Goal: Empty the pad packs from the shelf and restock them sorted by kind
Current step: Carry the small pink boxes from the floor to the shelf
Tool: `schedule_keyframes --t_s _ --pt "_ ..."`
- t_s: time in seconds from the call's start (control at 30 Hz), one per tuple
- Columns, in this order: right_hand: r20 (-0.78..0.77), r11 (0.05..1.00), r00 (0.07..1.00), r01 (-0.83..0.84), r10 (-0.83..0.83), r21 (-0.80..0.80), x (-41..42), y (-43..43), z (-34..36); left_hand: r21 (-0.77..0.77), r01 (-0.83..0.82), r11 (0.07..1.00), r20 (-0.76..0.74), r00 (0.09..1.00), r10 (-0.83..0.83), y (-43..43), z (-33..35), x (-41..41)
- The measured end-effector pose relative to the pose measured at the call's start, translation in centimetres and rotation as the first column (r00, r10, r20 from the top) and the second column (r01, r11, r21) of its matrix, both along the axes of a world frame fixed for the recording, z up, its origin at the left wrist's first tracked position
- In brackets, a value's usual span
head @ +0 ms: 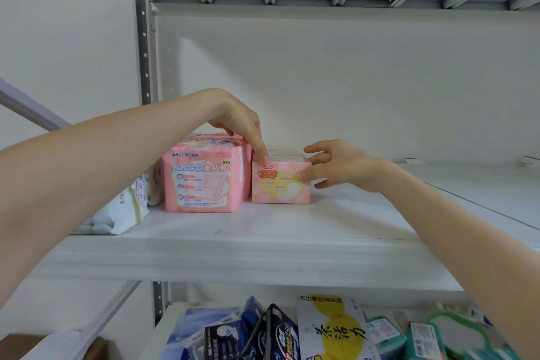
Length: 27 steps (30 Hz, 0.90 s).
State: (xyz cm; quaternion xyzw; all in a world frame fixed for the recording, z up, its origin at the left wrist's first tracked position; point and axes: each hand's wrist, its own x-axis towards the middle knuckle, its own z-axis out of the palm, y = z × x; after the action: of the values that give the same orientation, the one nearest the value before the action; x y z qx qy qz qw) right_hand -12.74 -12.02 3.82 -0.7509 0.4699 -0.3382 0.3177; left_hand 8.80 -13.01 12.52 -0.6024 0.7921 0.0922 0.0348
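Note:
On the white shelf (263,245) stands a small pale pink pad pack (280,184), upright, with more of its kind lined up behind it. My left hand (239,123) reaches from above and its fingertips press on the pack's top left corner. From the right, my right hand (339,166) has its thumb on the pack's front right edge and fingers along its right side. A larger pink pad pack (201,181) stands directly left of the small one, touching it. A white and green pack (122,207) lies further left, partly hidden by my left forearm.
The shelf's right part (438,199) holds no packs. On the lower shelf lie several mixed packs: blue and black ones (263,333), a white and yellow one (333,327), teal ones (409,336). A grey metal upright (143,47) stands at the left.

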Motion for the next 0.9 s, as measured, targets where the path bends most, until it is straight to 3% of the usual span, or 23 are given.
schedule_keyframes --t_s 0.23,0.43,0.7,0.9 --pt "0.002 0.998 0.999 0.051 -0.051 -0.044 -0.1 0.1 -0.5 -0.022 -0.003 1.000 0.008 1.000 0.003 0.3 -0.4 0.1" --pt "0.059 0.989 0.993 0.112 -0.107 -0.098 0.4 0.9 -1.1 -0.131 0.019 0.991 0.001 1.000 -0.019 1.3 -1.4 0.8" --pt "0.087 0.936 0.973 0.230 -0.214 -0.268 0.4 3.3 -2.1 -0.378 -0.063 0.923 -0.206 0.978 -0.018 4.0 -3.0 1.2" --pt "-0.067 0.864 0.952 0.241 -0.300 -0.441 -1.4 7.1 -3.8 -0.562 -0.146 0.814 -0.309 0.950 -0.043 8.5 -6.1 -0.7"
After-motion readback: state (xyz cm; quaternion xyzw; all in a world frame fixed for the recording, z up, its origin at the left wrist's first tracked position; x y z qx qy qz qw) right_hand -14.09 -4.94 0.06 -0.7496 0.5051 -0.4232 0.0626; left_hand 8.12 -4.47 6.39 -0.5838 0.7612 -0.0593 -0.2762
